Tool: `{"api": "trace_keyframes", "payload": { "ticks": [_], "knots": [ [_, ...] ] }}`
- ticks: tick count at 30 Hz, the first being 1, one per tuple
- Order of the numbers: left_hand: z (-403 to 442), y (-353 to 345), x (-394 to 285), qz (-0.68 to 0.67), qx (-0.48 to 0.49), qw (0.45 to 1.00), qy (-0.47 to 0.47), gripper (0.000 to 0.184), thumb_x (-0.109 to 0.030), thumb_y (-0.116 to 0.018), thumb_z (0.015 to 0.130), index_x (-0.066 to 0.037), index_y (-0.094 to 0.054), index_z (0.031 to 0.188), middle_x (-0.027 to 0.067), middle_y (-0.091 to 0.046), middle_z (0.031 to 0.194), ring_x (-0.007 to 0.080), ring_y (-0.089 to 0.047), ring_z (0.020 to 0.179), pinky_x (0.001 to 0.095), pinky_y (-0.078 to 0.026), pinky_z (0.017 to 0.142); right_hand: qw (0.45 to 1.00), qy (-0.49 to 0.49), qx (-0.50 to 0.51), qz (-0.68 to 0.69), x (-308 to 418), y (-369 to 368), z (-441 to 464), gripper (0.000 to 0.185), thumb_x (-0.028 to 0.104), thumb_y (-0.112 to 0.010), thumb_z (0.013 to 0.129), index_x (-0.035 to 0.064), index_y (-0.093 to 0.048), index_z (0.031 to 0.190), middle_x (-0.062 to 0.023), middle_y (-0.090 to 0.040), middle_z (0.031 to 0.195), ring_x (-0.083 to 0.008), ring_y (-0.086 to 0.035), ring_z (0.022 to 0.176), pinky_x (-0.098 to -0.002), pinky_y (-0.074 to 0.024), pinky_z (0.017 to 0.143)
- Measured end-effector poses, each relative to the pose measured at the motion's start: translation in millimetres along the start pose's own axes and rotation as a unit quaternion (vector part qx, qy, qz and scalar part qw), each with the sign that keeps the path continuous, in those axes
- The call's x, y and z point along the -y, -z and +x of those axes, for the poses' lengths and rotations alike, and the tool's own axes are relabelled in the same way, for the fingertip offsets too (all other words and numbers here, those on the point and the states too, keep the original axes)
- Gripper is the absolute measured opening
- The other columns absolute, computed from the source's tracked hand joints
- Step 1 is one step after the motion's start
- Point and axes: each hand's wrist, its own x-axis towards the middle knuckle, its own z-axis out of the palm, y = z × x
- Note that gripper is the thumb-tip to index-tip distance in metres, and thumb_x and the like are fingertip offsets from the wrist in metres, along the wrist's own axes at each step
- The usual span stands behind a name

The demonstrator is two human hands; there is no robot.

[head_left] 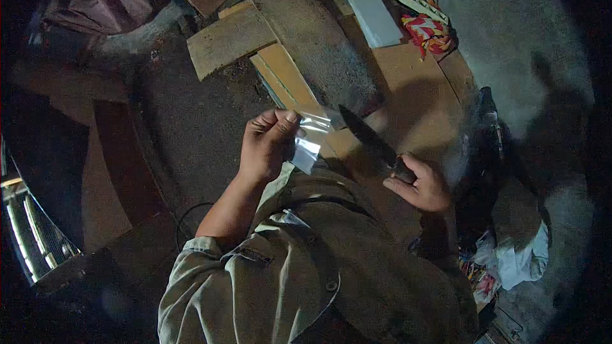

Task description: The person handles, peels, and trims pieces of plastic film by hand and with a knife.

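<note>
Near the middle of the head view, my left hand (pixel 271 137) is closed, pinching a small piece of clear, shiny plastic (pixel 307 153) that hangs to the right of its fingertips. To the right, my right hand (pixel 424 185) is closed around the short handle of a dark knife (pixel 370 137). The blade points up and to the left, its tip close to the plastic but apart from it. Both hands are above my lap, in front of my shirt (pixel 280 274).
Ahead lie a worn dark board (pixel 312 32), wooden pieces (pixel 229 41), a white flat sheet (pixel 373 16), a power strip (pixel 421 5) and a red-yellow cloth (pixel 428 33). Plastic bags (pixel 519 258) are at the lower right, a dark red sheet (pixel 102 0) at the upper left.
</note>
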Motion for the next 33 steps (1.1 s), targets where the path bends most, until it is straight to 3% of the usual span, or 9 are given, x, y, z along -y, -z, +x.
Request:
{"api": "trace_keyframes", "payload": {
  "ticks": [6, 9, 11, 15, 23, 24, 27, 28, 33],
  "knots": [
    [-1, -5, -8, -0.038, -0.024, 0.999, -0.022, 0.021, -0.022, -0.062, 0.090, -0.004, -0.063, 0.079, 0.0005, -0.060, 0.065, 0.0043, -0.044, 0.046, 0.0217, -0.032, 0.041, 0.996, 0.087, -0.004, -0.012, -8, -4, -4, 0.036, 0.024, -0.072, 0.081, -0.0004, -0.056, 0.102, -0.0085, -0.056, 0.081, -0.0095, -0.048, 0.074, -0.0282, -0.0447, 0.065],
    [-2, 0, -15, 0.047, 0.011, 0.999, -0.015, 0.019, -0.020, -0.062, 0.089, -0.003, -0.064, 0.081, 0.0013, -0.061, 0.068, 0.0054, -0.049, 0.052, 0.0218, -0.037, 0.046, 0.996, 0.062, -0.002, -0.072, -20, -9, 3, 0.034, 0.025, -0.072, 0.080, 0.0026, -0.056, 0.099, -0.0112, -0.054, 0.076, -0.0166, -0.051, 0.067, -0.0306, -0.0442, 0.062],
    [-7, -4, -15, 0.117, 0.056, 0.990, -0.047, 0.013, -0.014, -0.065, 0.087, -0.001, -0.065, 0.088, 0.0022, -0.065, 0.078, 0.0091, -0.057, 0.065, 0.0249, -0.046, 0.061, 0.995, 0.086, -0.047, 0.006, -33, -19, 7, 0.032, 0.027, -0.073, 0.079, 0.0045, -0.057, 0.096, -0.0137, -0.052, 0.071, -0.0266, -0.051, 0.061, -0.0339, -0.0440, 0.060],
    [-12, -13, -7, 0.101, 0.103, 0.990, -0.007, 0.011, -0.010, -0.068, 0.084, 0.000, -0.065, 0.088, 0.0019, -0.065, 0.079, 0.0085, -0.058, 0.068, 0.0250, -0.047, 0.064, 0.986, 0.128, -0.063, -0.081, -10, -20, 18, 0.033, 0.026, -0.073, 0.077, 0.0039, -0.058, 0.096, -0.0139, -0.053, 0.068, -0.0317, -0.052, 0.058, -0.0361, -0.0443, 0.058],
    [-18, -12, 2, 0.166, 0.175, 0.967, 0.083, 0.010, -0.009, -0.074, 0.077, -0.001, -0.069, 0.081, 0.0026, -0.066, 0.071, 0.0083, -0.058, 0.064, 0.0259, -0.047, 0.061, 0.975, 0.120, -0.005, -0.185, 17, -11, 28, 0.035, 0.030, -0.071, 0.077, 0.0052, -0.061, 0.098, -0.0168, -0.062, 0.077, -0.0363, -0.062, 0.072, -0.0432, -0.0473, 0.060],
    [-20, -13, -1, 0.232, 0.183, 0.954, 0.057, 0.009, -0.008, -0.073, 0.078, -0.002, -0.069, 0.082, 0.0014, -0.066, 0.073, 0.0081, -0.058, 0.067, 0.0261, -0.047, 0.063, 0.975, 0.119, -0.005, -0.185, 21, -10, 29, 0.035, 0.030, -0.071, 0.077, 0.0052, -0.061, 0.098, -0.0168, -0.062, 0.077, -0.0363, -0.062, 0.072, -0.0432, -0.0473, 0.060],
    [-17, -9, 11, 0.216, 0.252, 0.943, 0.024, 0.008, -0.006, -0.073, 0.078, -0.002, -0.068, 0.083, -0.0004, -0.066, 0.076, 0.0076, -0.057, 0.070, 0.0264, -0.046, 0.067, 0.973, 0.113, -0.008, -0.203, 23, -10, 32, 0.037, 0.026, -0.075, 0.074, -0.0008, -0.060, 0.094, -0.0194, -0.059, 0.075, -0.0357, -0.059, 0.063, -0.0371, -0.0463, 0.059],
    [-20, -11, 8, 0.169, 0.248, 0.947, 0.110, 0.008, -0.005, -0.073, 0.078, -0.003, -0.066, 0.082, -0.0011, -0.065, 0.077, 0.0075, -0.056, 0.073, 0.0270, -0.046, 0.069, 0.966, 0.150, -0.020, -0.211, 20, -11, 34, 0.039, 0.028, -0.075, 0.074, -0.0010, -0.060, 0.097, -0.0193, -0.061, 0.078, -0.0352, -0.061, 0.065, -0.0371, -0.0477, 0.061],
    [-18, -2, 7, 0.161, 0.249, 0.952, 0.079, 0.007, -0.005, -0.072, 0.079, -0.004, -0.066, 0.084, -0.0011, -0.065, 0.078, 0.0077, -0.057, 0.072, 0.0257, -0.046, 0.068, 0.954, 0.186, -0.025, -0.232, 8, 0, 34, 0.048, 0.029, -0.076, 0.073, -0.0023, -0.061, 0.107, -0.0183, -0.066, 0.093, -0.0318, -0.066, 0.076, -0.0372, -0.0509, 0.067]
  ]
}}
